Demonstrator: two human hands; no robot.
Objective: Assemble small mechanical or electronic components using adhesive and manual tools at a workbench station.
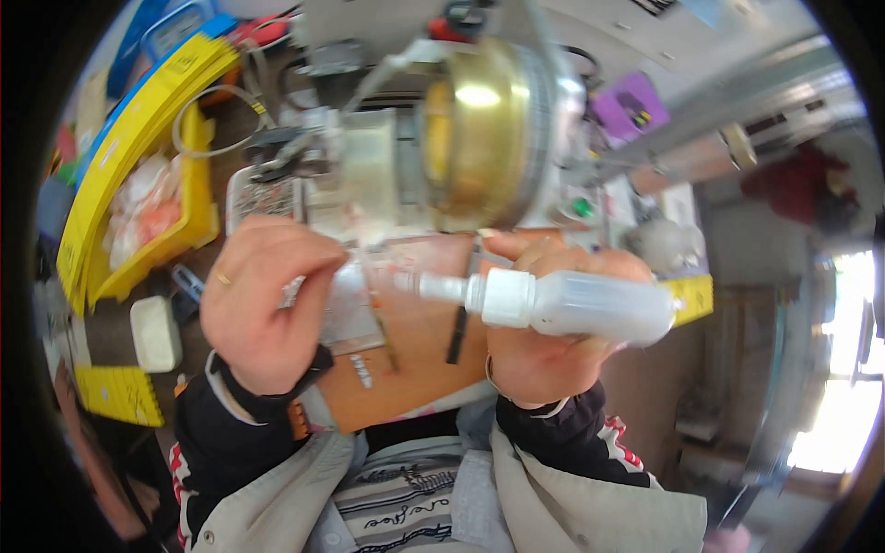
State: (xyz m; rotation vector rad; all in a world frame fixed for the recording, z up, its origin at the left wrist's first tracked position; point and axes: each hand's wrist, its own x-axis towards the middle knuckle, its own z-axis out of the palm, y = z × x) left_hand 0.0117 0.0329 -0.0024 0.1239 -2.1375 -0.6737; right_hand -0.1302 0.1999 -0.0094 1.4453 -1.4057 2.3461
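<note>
A white squeeze bottle (604, 307) with a narrow nozzle lies sideways across my right hand (548, 369), which grips it. Its nozzle points left, toward my left hand (272, 300). The fingers of my left hand are pinched together just short of the tip; whatever they hold is blurred and cannot be made out. Beneath the hands is an orange-brown work mat (433, 369). A clear plastic bag (355, 323) and a dark stick-like tool (457, 332) lie on it.
Behind my hands stands a machine with a large brass-coloured wheel (484, 134). To the left are a yellow bin (198, 217) of plastic-wrapped items, a tray of small parts (263, 198) and a white dish (155, 334). A purple container (630, 106) sits at the back right.
</note>
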